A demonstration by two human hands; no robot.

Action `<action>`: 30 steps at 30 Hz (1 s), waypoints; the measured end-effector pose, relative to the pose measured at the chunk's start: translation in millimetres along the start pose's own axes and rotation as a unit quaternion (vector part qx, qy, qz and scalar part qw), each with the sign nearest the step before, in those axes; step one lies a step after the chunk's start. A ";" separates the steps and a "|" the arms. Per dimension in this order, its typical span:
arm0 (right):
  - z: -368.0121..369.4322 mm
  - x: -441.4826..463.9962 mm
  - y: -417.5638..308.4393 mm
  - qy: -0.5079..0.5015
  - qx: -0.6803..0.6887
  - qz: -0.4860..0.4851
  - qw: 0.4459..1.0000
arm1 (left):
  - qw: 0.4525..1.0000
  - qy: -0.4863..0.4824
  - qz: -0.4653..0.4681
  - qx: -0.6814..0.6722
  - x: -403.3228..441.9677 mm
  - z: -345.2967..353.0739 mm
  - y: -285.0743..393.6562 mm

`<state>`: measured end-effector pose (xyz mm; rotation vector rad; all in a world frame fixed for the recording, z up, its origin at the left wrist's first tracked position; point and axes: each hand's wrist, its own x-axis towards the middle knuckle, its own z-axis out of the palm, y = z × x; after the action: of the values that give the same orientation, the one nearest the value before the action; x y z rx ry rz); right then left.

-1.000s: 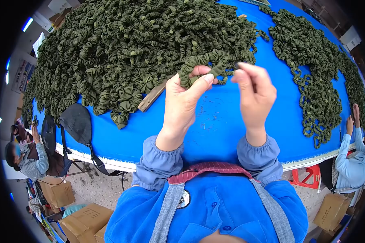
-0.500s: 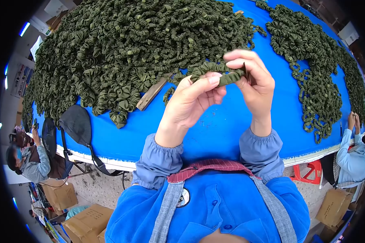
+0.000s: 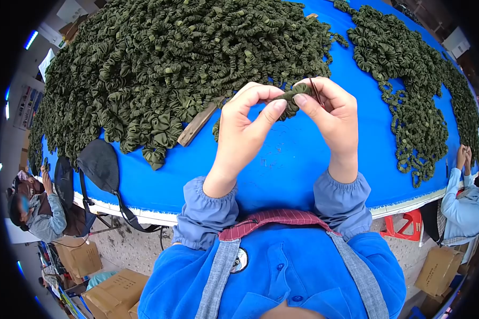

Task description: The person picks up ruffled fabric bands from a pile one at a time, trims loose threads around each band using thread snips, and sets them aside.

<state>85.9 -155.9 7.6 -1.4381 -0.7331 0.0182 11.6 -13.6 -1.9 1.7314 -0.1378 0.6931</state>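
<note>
A dark green scrunchie (image 3: 289,96), gathered fabric, is stretched between my two hands above the blue tabletop. My left hand (image 3: 246,119) pinches one part of it between thumb and forefinger. My right hand (image 3: 330,111) grips the other side with the thumb on top. A thin dark tool (image 3: 315,91), its kind unclear, sticks up between the fingers of that same hand. Part of the scrunchie hangs below my fingertips and is partly hidden by them. Just behind my hands rises a large heap of similar scrunchies (image 3: 197,58).
A wooden stick (image 3: 198,125) lies at the heap's front edge. More scrunchies (image 3: 404,58) cover the blue cloth (image 3: 159,189) at right. A black bag (image 3: 99,162) rests at the left edge. Co-workers sit at left (image 3: 48,210) and right (image 3: 460,196). Cardboard boxes (image 3: 117,292) stand on the floor.
My left hand has turned, its thumb and forefinger now pinching close to my right fingertips. The scrunchie has been turned and bunched, and the dark tool shows more plainly.
</note>
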 end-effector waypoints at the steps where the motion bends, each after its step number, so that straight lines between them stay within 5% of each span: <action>1: 1.9 -0.2 -1.0 0.007 0.024 0.018 1.000 | 0.997 -0.009 -0.048 -0.058 -0.6 -1.5 1.8; 4: 6.9 -1.0 -3.4 0.028 0.093 0.073 0.993 | 0.954 -0.031 -0.189 -0.230 -3.0 -5.1 6.7; 10: 14.1 -1.5 3.6 0.039 0.094 0.082 0.991 | 0.936 -0.068 -0.187 -0.292 -1.8 -8.5 6.9; 25: 20.7 -3.0 0.2 -0.037 0.035 0.084 0.995 | 0.928 0.012 -0.125 -0.352 2.5 -2.0 10.6; 30: 16.9 1.4 5.3 0.004 -0.094 -0.158 0.983 | 0.943 0.057 -0.111 -0.310 0.0 -4.9 7.1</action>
<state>81.3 -139.4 2.7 -1.4832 -0.9699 -0.3084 6.6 -11.1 4.7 1.0786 -0.0674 0.5079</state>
